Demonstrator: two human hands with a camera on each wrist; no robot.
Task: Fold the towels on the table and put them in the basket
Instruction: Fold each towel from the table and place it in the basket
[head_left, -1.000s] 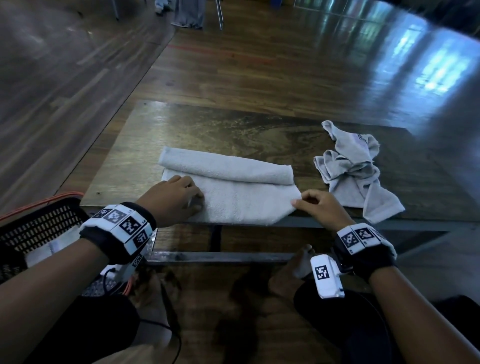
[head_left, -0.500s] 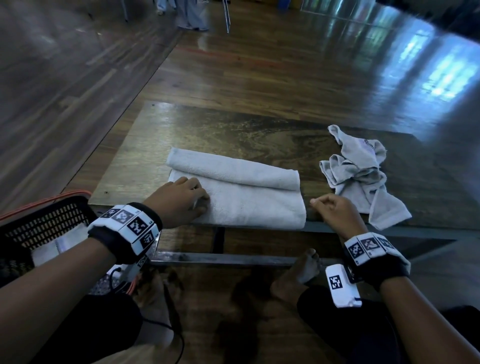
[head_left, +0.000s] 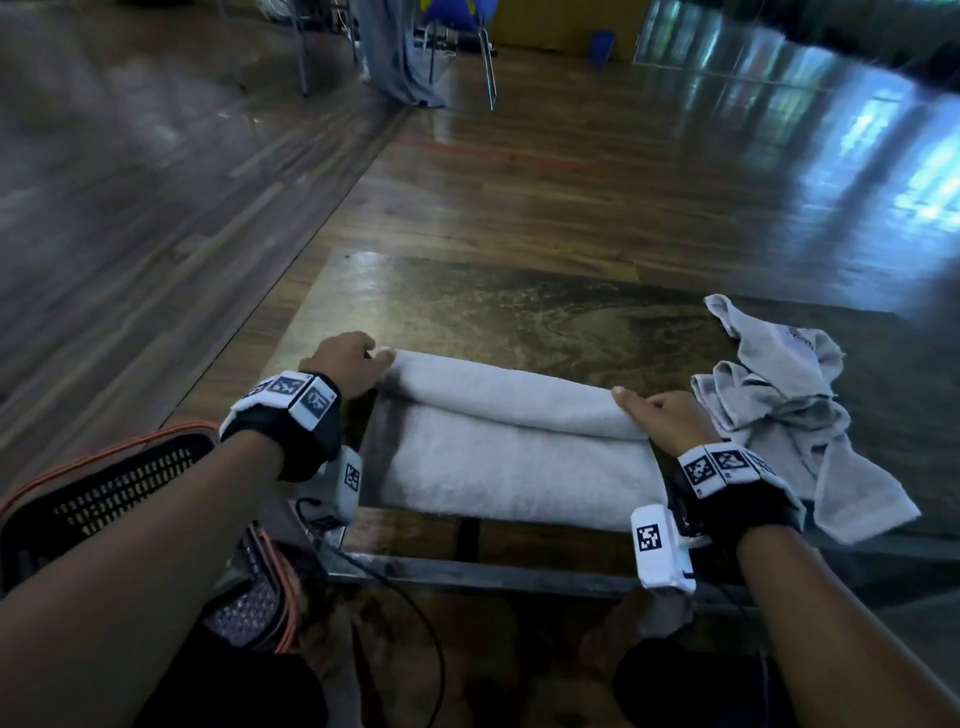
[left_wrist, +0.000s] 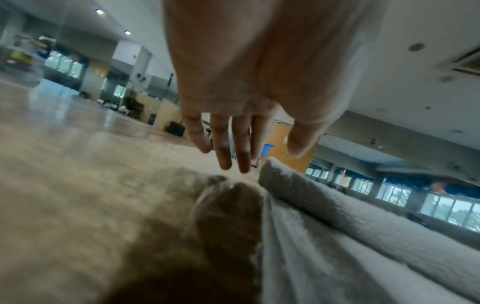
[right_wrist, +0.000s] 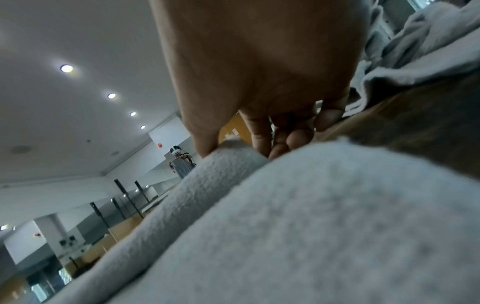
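We see bare forearms, each wrist wrapped in a black wristband (head_left: 291, 441) ringed with white blocks bearing black square-code markers (head_left: 719, 465). A white camera module (head_left: 660, 548) with its own marker hangs under each wrist, trailing a thin black cable (head_left: 410, 618).

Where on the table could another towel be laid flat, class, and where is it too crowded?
Bare table lies beyond the folded towel, across the far half, and in the strip between it and the crumpled towel. The near edge is crowded: both towels, the left hand and the right hand.
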